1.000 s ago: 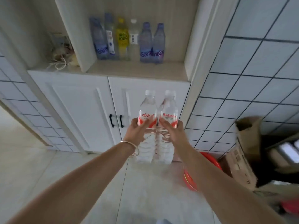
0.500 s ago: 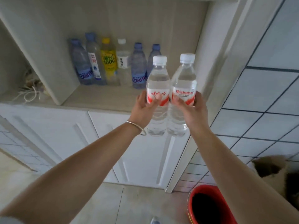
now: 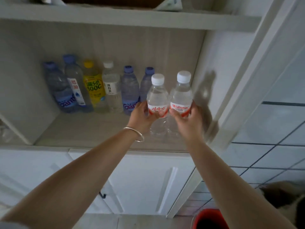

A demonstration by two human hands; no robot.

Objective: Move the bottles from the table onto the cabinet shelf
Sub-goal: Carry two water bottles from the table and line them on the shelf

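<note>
**Two clear bottles held side by side inside the shelf bay**

The left hand [image 3: 142,117] is wrapped around the red-and-white label of the left clear bottle [image 3: 156,103], fingers curled across the front. The right hand [image 3: 188,121] is clamped the same way on the label of the right clear bottle [image 3: 180,100], thumb on the near face. The two bottles touch along their sides.

Both arms reach up and forward, nearly straight, wrists converging toward each other. A thin metal bangle [image 3: 134,134] circles the left wrist.

Each bottle stands upright, long axis vertical, white cap up and base down. Their bases sit low over the cabinet shelf [image 3: 82,131], toward its right end; whether they rest on the board or hang just above it is hard to tell.

Behind and to the left, a row of six bottles [image 3: 92,90] stands against the back panel: blue-capped ones, a yellow-labelled one and a white-capped one. The nearest blue-capped bottle is just behind the left hand. Below the shelf are white cabinet doors [image 3: 140,182], and a red bucket [image 3: 209,219] sits on the floor at lower right.
</note>
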